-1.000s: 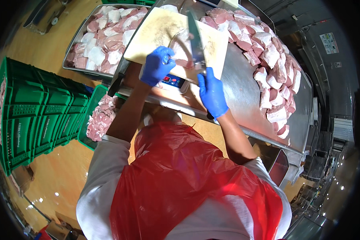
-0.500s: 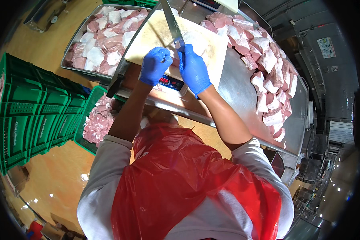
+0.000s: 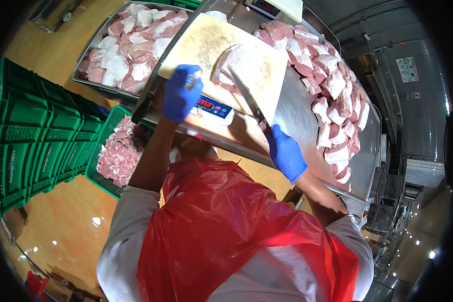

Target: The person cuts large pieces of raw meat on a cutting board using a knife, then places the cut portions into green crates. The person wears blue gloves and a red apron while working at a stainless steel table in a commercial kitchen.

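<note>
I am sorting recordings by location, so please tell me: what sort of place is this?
Probably a meat-cutting room: raw meat is heaped on a steel table, a knife is over a board, and green crates are stacked nearby.

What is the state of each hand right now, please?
Left hand: curled and blurred; whether it holds anything cannot be told.
Right hand: closed, holding the knife.

Head-worn, wide fisheye, looking down
</note>
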Available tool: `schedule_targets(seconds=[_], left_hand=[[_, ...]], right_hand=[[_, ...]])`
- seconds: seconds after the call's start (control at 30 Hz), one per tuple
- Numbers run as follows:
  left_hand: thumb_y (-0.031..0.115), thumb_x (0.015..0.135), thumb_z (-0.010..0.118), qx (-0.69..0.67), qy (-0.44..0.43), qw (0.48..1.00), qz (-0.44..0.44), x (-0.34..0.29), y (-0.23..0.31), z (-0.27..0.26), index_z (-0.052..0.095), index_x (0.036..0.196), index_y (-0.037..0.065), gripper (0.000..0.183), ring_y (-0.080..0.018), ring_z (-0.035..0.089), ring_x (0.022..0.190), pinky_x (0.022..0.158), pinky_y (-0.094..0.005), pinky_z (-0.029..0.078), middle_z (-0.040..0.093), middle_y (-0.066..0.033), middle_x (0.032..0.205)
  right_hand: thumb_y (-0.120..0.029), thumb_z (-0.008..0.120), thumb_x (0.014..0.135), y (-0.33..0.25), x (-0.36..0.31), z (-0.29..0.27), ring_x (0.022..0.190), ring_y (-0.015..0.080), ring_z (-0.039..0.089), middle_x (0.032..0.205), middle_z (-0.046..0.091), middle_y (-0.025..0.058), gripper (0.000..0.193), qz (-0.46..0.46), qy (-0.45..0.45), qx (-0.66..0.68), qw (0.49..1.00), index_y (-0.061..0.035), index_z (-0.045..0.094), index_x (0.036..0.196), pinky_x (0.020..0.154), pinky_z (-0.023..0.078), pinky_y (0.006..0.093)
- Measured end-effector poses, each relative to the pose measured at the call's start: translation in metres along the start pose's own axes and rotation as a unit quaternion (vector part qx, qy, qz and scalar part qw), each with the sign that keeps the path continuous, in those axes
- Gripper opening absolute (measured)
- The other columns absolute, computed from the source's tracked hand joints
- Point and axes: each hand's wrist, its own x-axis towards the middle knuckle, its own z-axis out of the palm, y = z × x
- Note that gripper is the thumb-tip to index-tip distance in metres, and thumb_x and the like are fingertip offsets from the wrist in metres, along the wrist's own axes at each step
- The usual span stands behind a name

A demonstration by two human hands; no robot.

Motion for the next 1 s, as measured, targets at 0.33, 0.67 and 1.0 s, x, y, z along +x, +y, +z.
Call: schedule_targets(seconds=[0.33,0.67,1.0], left_hand=[[0.010,0.079,0.076,0.054,-0.089,0.993,-0.061,-0.004,-0.005,0.030,0.071,0.095,0.007,0.018,-0.0278,0.070,0.085,0.078,-0.0388,0.056,0.069,-0.0110,0.094],[0.013,0.084,0.073,0.014,0.092,0.989,-0.114,-0.017,-0.062,-0.011,0.065,0.082,0.008,0.009,-0.0221,0.064,0.071,0.067,-0.0334,0.051,0.064,-0.0053,0.077],[0.002,0.080,0.070,0.208,-0.216,0.861,-0.411,-0.160,-0.127,-0.294,0.064,0.118,-0.001,0.039,-0.0264,0.064,0.093,0.084,-0.0356,0.052,0.067,-0.0137,0.103]], right_hand=[[-0.011,0.052,0.097,-0.074,0.125,0.013,0.079,0.0489,0.065,0.087,0.065,0.0319,0.020,-0.052,0.114,0.088,0.988,0.0009,0.046,0.112,0.070,0.051,0.0561],[-0.007,0.057,0.090,-0.002,0.027,-0.023,0.077,0.0480,0.065,0.082,0.065,0.0277,0.038,-0.042,-0.152,-0.136,0.978,-0.0033,0.044,0.125,0.066,0.052,0.0543],[-0.013,0.058,0.101,0.036,-0.035,0.006,0.050,0.0356,0.053,0.067,0.054,0.0218,0.022,0.029,0.150,0.143,0.978,0.0068,0.050,0.107,0.049,0.043,0.0404]])
